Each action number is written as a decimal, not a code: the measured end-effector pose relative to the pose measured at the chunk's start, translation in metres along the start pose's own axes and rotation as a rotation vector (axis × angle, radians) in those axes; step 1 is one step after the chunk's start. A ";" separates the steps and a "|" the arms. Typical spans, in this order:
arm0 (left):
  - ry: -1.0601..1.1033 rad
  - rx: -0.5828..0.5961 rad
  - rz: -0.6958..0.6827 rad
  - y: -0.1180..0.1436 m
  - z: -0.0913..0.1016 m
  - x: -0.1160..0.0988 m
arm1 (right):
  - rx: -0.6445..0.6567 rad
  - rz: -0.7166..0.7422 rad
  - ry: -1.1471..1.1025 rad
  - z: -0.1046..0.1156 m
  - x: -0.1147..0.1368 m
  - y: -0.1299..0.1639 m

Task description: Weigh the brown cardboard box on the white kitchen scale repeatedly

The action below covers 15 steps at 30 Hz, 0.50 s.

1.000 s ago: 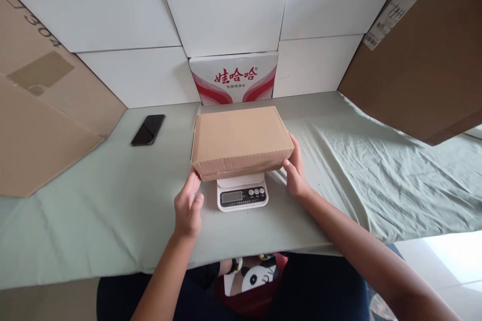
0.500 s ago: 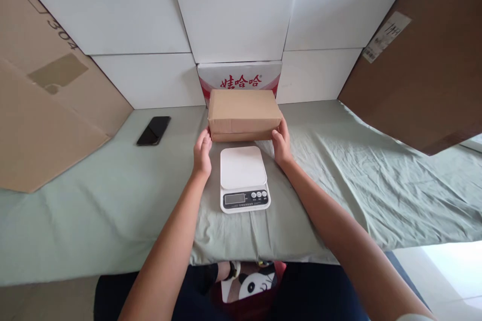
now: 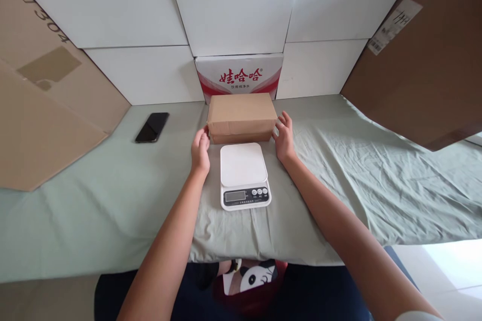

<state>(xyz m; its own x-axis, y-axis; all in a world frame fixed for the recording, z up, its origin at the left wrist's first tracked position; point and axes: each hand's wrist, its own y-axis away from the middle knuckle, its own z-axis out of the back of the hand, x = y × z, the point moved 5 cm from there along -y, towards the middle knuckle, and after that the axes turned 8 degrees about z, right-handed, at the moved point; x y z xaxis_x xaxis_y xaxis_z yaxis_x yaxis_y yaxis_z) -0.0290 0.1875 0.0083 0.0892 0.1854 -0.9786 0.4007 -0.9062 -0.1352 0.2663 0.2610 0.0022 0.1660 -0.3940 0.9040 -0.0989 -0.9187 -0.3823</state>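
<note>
Flanking the brown box [image 3: 242, 115], one hand at each end

The box lay just behind the white scale [image 3: 244, 164], seemingly resting on the counter [image 3: 150, 195], its long axis running left to right. The left grip [image 3: 200, 153] and right grip [image 3: 284, 138] stood at its two short ends, near the front corners, so the box lay between them and the long axis ran from one to the other. Neither was clearly nearer. The right grip was loosened, fingers spread and thumb by the corner. The left grip had its fingertips along the other end; whether they pressed on it could not be told.

The scale sat between the forearms, its plate bare. Behind the box stood a red-and-white carton [image 3: 241, 72], below white panels [image 3: 233, 5]. A phone [image 3: 152, 127] lay well apart to the left, near a large cardboard sheet [image 3: 48, 125].
</note>
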 end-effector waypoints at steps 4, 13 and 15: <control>0.021 0.006 0.039 0.001 -0.002 0.001 | 0.060 -0.043 -0.066 -0.003 0.001 0.001; -0.061 0.075 0.024 0.009 -0.005 0.000 | 0.157 0.053 -0.133 -0.021 0.018 0.004; -0.099 0.073 0.016 0.009 -0.004 0.001 | 0.164 0.073 -0.109 -0.021 0.016 0.004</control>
<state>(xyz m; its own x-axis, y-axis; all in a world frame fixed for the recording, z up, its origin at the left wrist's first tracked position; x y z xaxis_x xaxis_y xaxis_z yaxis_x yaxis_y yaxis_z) -0.0214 0.1810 0.0072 0.0028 0.1349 -0.9909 0.3326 -0.9346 -0.1263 0.2484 0.2517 0.0196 0.2703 -0.4521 0.8500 0.0451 -0.8759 -0.4803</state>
